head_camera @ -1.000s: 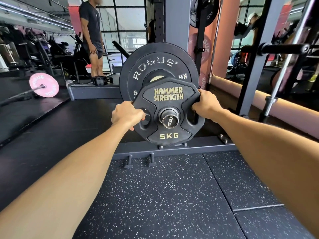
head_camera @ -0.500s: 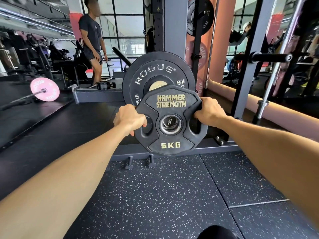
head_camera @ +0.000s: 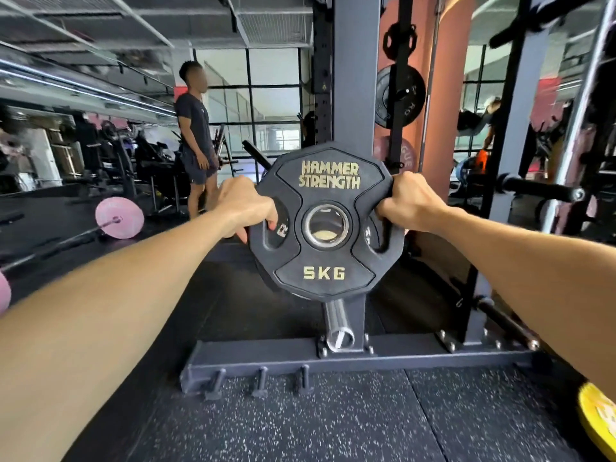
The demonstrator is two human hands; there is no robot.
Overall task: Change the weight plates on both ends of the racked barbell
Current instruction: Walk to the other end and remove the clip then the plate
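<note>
The small black plate (head_camera: 328,221), the one that says HAMMER STRENGTH and 5KG, is in the middle of the picture, held up in the air. It is off the bar: the shiny bar end (head_camera: 337,325) pokes out just below it, and the plate's round hole has no bar in it. The left hand (head_camera: 245,206) grips the plate's left side with fingers curled through the handle slot. The right hand (head_camera: 408,201) grips the right side the same way, fingers wrapped over the rim. So I think this side's small plate is off, which is one step done. Behind it a bigger black plate (head_camera: 279,230) peeks through the slots and under the bottom edge; you can read one white letter only. It looks like it sits on the bar, so it may need to come off too, and new plates have to go on. The other end of the bar is not in the picture, so I cannot tell what is done there. The tall gray rack post (head_camera: 356,78) stands behind the plate. A yellow thing (head_camera: 598,421) at the bottom right is cut off by the edge; it may be another plate. A pink plate (head_camera: 120,217) on another bar lies at the left, and a person (head_camera: 196,135) stands far back at the upper left.
</note>
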